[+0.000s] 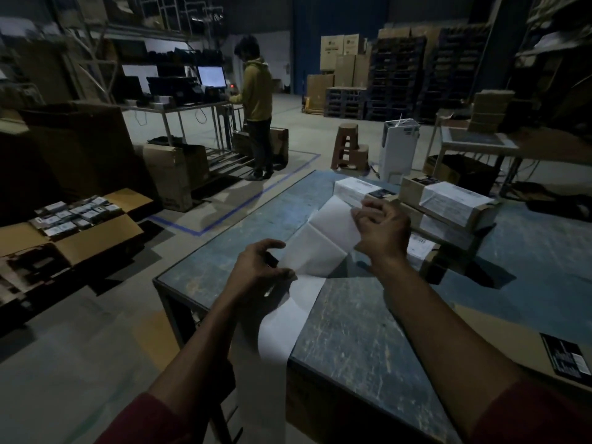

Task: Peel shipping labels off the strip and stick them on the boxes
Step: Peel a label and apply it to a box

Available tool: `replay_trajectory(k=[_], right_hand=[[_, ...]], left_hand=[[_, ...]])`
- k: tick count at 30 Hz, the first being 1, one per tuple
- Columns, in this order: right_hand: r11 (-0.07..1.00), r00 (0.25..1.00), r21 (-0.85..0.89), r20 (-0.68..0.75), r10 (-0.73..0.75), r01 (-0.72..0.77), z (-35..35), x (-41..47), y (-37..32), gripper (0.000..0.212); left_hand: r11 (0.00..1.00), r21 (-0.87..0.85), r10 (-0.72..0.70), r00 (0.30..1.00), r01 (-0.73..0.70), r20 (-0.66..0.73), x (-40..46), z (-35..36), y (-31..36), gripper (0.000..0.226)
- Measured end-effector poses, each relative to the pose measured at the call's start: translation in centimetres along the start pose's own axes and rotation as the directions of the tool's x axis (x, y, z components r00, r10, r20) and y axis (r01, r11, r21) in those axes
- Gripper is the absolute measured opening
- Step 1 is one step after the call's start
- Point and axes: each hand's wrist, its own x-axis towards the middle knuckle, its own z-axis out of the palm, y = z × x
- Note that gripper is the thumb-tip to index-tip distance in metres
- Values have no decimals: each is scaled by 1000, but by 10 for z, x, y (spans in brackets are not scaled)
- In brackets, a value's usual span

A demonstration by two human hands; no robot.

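A long white label strip [320, 241] runs from the table's near edge up between my hands, and its lower end hangs over the edge. My left hand [259, 267] pinches the strip at its left side near the fold. My right hand [381, 229] grips the strip's upper end, raised above the table. Behind my right hand lies a stack of brown boxes [448, 206] with white labels on them. Another labelled box [355, 187] sits further left on the worn blue table [346, 318].
A black card [567, 360] lies at the table's right edge. An open carton [73, 225] of small packets sits on the floor at left. A person in a yellow hoodie [256, 91] stands at a far workbench. Stools [347, 145] and a white bin [398, 149] stand beyond the table.
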Motion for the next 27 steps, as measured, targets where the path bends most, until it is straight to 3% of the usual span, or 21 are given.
replay_trajectory(k=[7, 11, 14, 17, 21, 24, 27], right_hand=[[995, 962, -98, -270, -38, 12, -9, 77, -63, 17], [998, 923, -58, -384, -36, 15, -24, 112, -84, 18], [996, 931, -70, -357, -80, 59, -27, 115, -85, 15], [990, 948, -85, -289, -134, 114, -27, 88, -82, 16], [989, 962, -79, -235, -137, 122, -29, 64, -71, 19], [988, 972, -89, -189, -142, 127, -35, 53, -68, 26], [987, 977, -92, -157, -142, 129, -42, 45, -65, 26]], left_hand=[[984, 147, -104, 994, 101, 15, 12, -1, 3, 64], [967, 194, -172, 985, 167, 5, 20, 1, 4, 65], [951, 217, -221, 975, 222, -28, 27, 3, 5, 65], [922, 284, -248, 965, 263, -87, 34, 10, 13, 81], [878, 441, -150, 982, 185, -114, 32, 23, 34, 108], [855, 516, -21, 998, 44, -52, 22, 35, 40, 98], [836, 545, 72, 997, -54, -12, 13, 49, 30, 72]])
